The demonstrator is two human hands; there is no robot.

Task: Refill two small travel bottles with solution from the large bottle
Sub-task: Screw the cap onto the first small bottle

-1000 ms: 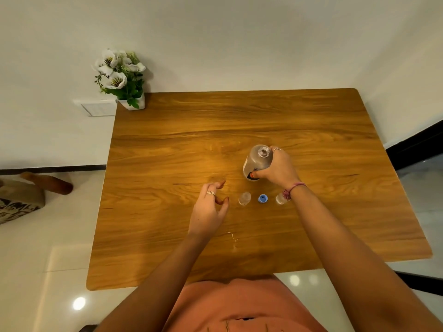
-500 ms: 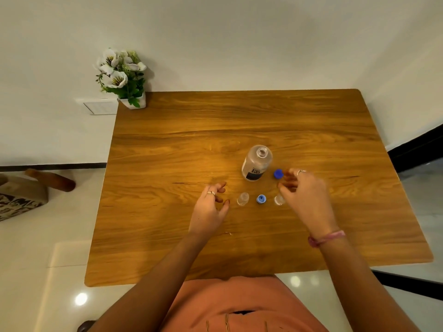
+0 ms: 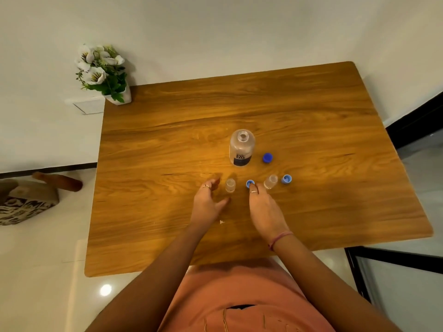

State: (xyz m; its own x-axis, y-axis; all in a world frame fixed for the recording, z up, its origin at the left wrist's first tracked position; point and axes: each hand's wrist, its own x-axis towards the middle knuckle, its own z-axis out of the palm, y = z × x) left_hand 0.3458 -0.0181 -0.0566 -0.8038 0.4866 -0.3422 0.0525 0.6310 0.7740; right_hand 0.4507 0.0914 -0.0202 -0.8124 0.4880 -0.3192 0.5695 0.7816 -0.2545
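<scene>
At frame centre the uncapped large bottle [image 3: 241,147] and two small bottles [image 3: 230,185] are left open for pouring, while relaxed, empty hands [image 3: 208,204] are held apart.

Rectangular tabletop [image 3: 299,121]: warm brown wood grain, smooth, satin sheen. Large clear plastic bottle [image 3: 241,148]: translucent, dark label. Two small clear plastic bottles [image 3: 230,185] [image 3: 271,181]: glossy. Round blue plastic caps [image 3: 267,157] [image 3: 286,179]: smooth. Floor tiles [image 3: 48,271]: pale, highly glossy. Orange garment [image 3: 239,295]: matt cloth.
</scene>
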